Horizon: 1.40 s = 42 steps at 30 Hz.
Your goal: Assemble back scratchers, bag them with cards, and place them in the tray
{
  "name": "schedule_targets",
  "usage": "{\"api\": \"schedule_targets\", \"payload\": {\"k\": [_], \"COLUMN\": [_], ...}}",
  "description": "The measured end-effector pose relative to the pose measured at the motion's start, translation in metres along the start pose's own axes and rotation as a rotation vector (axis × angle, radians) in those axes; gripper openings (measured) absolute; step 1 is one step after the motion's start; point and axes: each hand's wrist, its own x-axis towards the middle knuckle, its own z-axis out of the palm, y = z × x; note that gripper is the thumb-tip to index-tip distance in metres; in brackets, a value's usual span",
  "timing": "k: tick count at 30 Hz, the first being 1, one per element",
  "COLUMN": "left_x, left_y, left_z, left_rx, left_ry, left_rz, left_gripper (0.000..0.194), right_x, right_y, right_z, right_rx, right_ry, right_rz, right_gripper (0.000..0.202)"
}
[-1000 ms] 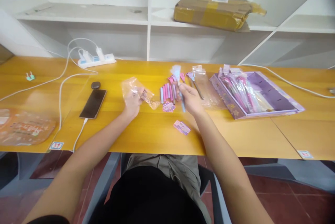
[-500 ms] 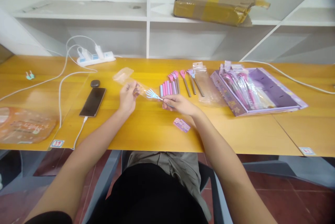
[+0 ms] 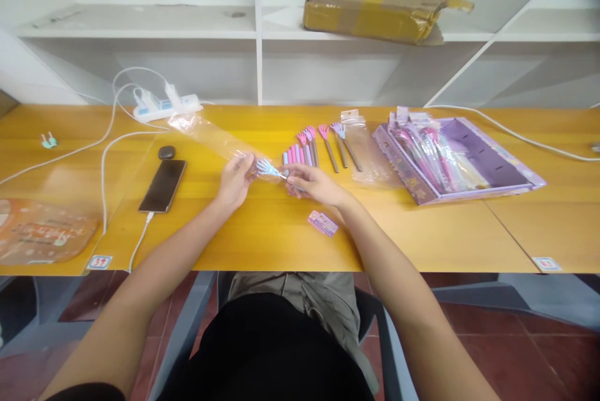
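Observation:
My left hand (image 3: 237, 179) pinches the end of a long clear plastic bag (image 3: 206, 133), which stretches away to the upper left. Between my hands is a back scratcher (image 3: 268, 167) with a light-blue hand-shaped head, lying at the bag's mouth; whether the head is inside cannot be made out. My right hand (image 3: 309, 182) is closed round its handle, which the fingers mostly hide. Just beyond lie several pink, purple and blue handles (image 3: 295, 155) and more back scratchers (image 3: 329, 148) with metal rods. A small purple card (image 3: 323, 223) lies nearer me.
At right stands a purple display box (image 3: 487, 188) holding several bagged back scratchers. Flat clear bags (image 3: 368, 151) lie beside it. Leftward are a phone (image 3: 162, 185) on a cable, a black earbud case (image 3: 166, 152), a power strip (image 3: 167, 107) and an orange bag (image 3: 44, 230). A taped carton (image 3: 375, 12) sits on the shelf.
My left hand has shifted right, closer to my right hand and the scratcher's head. The clear bag now extends out straight toward the power strip. My right hand still grips the handle.

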Motion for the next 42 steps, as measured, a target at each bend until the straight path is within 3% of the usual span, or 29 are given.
{"api": "schedule_targets", "payload": {"k": [12,20,26,34,42], "left_x": [-0.013,0.02,0.025,0.011,-0.015], "left_y": [-0.014,0.013,0.021,0.012,0.0], "left_z": [0.007,-0.011,-0.013,-0.005,0.008], "left_rx": [0.061,-0.106,-0.213,-0.129,-0.065], "left_ry": [-0.107,0.154,0.218,0.072,-0.093], "left_rz": [-0.092,0.03,-0.031,-0.056,-0.176], "left_gripper": [0.051,0.024,0.013,0.019,0.03], "right_x": [0.007,-0.003,-0.005,-0.004,0.001], "right_y": [0.016,-0.01,-0.017,-0.015,-0.01], "right_z": [0.012,-0.003,-0.006,-0.008,0.003], "right_rx": [0.037,0.104,0.202,0.166,0.176], "right_ry": [0.08,0.055,0.051,0.032,0.006], "right_rz": [0.0,-0.025,-0.127,-0.111,-0.081], "right_gripper": [0.07,0.051,0.051,0.045,0.052]}}
